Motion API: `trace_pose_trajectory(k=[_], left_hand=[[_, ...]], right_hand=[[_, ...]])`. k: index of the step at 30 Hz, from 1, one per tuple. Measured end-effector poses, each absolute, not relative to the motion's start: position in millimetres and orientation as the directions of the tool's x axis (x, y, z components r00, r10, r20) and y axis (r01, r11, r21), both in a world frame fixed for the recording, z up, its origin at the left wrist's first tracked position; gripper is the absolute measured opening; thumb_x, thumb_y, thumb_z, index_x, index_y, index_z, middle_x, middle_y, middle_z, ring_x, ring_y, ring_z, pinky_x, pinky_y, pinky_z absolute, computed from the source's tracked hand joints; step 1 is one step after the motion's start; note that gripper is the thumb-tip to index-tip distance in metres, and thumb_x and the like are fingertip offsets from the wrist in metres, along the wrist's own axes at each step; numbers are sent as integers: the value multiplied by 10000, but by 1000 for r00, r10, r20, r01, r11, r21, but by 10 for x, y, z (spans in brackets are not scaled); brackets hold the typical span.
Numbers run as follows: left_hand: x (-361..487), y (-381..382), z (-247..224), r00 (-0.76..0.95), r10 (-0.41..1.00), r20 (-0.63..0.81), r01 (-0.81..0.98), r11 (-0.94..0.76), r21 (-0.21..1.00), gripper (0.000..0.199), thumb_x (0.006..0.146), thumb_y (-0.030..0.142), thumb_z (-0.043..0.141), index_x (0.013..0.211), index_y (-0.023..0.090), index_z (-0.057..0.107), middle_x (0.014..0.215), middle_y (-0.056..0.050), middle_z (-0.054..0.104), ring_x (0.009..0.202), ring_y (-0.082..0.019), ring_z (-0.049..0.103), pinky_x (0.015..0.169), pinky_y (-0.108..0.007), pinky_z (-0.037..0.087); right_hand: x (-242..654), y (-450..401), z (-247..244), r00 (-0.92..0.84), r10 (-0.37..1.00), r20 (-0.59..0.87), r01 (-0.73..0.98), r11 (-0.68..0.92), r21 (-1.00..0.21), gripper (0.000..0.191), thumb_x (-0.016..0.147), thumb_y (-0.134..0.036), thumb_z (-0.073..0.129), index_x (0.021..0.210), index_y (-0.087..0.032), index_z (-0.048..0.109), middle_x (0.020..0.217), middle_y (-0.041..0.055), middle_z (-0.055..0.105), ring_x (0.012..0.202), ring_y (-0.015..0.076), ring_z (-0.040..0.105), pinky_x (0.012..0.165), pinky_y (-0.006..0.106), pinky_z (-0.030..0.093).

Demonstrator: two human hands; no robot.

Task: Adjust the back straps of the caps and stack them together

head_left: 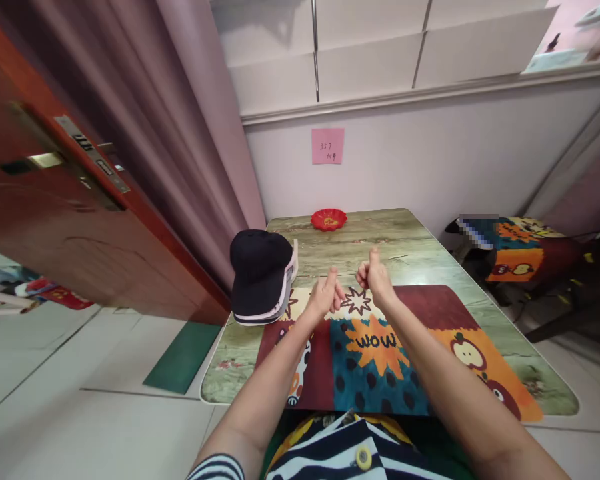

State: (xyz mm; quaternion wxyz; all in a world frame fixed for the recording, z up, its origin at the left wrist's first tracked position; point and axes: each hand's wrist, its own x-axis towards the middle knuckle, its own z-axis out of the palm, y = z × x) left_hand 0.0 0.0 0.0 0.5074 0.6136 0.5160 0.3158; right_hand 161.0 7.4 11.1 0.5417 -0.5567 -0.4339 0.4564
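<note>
Above the printed mat [320, 373] on the table, my left hand [325, 295] is closed, its fingers loosely curled and its thumb pointing up. Nothing shows in its fingers. To its right, my right hand [376, 275] makes a similar fist with the thumb raised, and it too appears to hold nothing. The two hands are apart. A stack of caps [263, 277], a dark one on top with paler brims beneath, sits left of my left hand. At the table's far edge, beyond both hands, stands a red scalloped dish [329, 220].
The wood-patterned table [395, 233] meets a white wall with a pink note [328, 146]. A brown door [45, 187] and a mauve curtain [200, 120] are on the left. A stool-like seat with a printed cover [517, 263] stands right of the table.
</note>
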Motion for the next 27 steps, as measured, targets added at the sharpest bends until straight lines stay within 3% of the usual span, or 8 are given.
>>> trace_pose_trajectory(k=[4,7,10,13,27], left_hand=[[-168,-232,-616,190,982,-13,401,-65,914,626,937,677,349,651,180,602,487,-14,573,491,-139,538,588,-257,447],[-229,-333,-811,229,968,101,483,-203,852,458,938,526,453,625,204,539,542,2,568,545,-136,528,616,-255,420],[-239,-346,-833,270,953,136,521,-263,812,420,935,460,472,604,205,511,563,3,548,554,-133,497,595,-254,381],[-247,-322,-823,265,956,123,493,-244,835,398,942,453,469,644,202,553,566,6,549,569,-136,506,597,-252,381],[-265,-330,-813,244,964,106,397,-199,896,412,957,462,472,641,205,529,570,9,572,567,-141,545,630,-260,415]], right_hand=[[1668,-66,-540,304,950,75,307,-23,-951,663,903,-784,312,700,-216,588,598,35,651,511,171,564,536,274,415],[1671,-178,-862,196,957,215,558,71,-827,478,913,-650,445,844,-224,651,747,63,731,693,222,662,646,293,438],[1650,-213,-976,58,980,188,714,91,-694,363,941,-533,464,830,-254,668,741,45,743,710,227,675,635,291,397],[1643,-189,-994,44,986,162,752,74,-655,335,952,-513,470,834,-267,664,724,19,746,708,228,681,629,290,380],[1668,-192,-956,39,987,157,718,82,-692,332,941,-524,487,836,-273,677,714,17,752,683,221,686,606,285,390]])
